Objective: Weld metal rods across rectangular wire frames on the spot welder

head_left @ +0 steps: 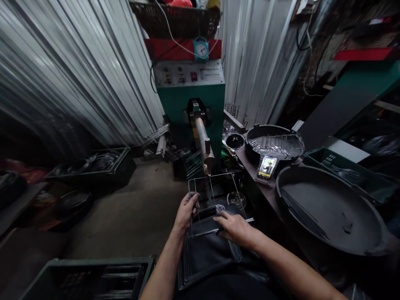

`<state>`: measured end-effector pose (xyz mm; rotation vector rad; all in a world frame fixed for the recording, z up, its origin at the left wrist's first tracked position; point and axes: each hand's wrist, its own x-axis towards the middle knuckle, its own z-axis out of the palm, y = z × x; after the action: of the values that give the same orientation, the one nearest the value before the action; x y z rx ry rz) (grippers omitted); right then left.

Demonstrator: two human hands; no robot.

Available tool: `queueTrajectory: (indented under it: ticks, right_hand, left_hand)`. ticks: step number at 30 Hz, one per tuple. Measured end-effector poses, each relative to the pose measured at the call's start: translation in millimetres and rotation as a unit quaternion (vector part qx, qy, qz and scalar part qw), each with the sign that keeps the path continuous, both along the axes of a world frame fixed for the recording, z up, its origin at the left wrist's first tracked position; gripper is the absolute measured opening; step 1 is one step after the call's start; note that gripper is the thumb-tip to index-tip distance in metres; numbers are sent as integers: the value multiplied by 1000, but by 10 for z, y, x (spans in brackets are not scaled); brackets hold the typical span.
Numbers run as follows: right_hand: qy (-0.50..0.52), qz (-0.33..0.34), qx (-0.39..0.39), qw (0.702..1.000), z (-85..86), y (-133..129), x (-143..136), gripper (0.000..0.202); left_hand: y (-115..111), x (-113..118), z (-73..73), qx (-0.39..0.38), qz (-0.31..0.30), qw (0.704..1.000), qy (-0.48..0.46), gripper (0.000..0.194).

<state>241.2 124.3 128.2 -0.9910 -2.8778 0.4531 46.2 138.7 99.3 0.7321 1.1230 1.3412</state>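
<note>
My left hand (187, 210) is closed around the left side of a rectangular wire frame (233, 177), held out in front of me. The far edge of this frame lies at the electrode tip (209, 170) of a green spot welder (175, 104). My right hand (234, 227) has its fingers closed on a bundle of thin metal wires (250, 220), whose ends stick out past the hand. Its palm hides how the wires lie against the frame. Below both hands, several similar wire frames (200, 277) are stacked on my lap.
To the right, a large round pan (350, 208) holds dark rods, and another pan (259, 131) holds wire pieces. A propped phone (267, 166) stands between them. Green crates (103, 260) sit on the left. A blue clock (201, 49) hangs on the welder.
</note>
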Motion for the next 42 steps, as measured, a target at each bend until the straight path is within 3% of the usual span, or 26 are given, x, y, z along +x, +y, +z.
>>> queueTrajectory:
  ticks: [20, 29, 35, 39, 42]
  right_hand:
    - [-18, 10, 22, 1000, 88, 40, -16, 43]
    - [-10, 19, 66, 998, -40, 53, 54, 43]
    - [12, 24, 76, 997, -22, 60, 63, 45]
    - [66, 5, 56, 996, -46, 176, 111, 59]
    - [127, -47, 30, 990, -109, 338, 173, 41]
  left_hand:
    - [41, -1, 22, -5, 9, 1000, -10, 28]
    - [-31, 2, -64, -35, 17, 999, 20, 34]
    - [-36, 7, 16, -49, 25, 998, 44, 33]
    - [80, -14, 100, -37, 29, 996, 70, 33]
    - [275, -56, 150, -21, 30, 996, 79, 31]
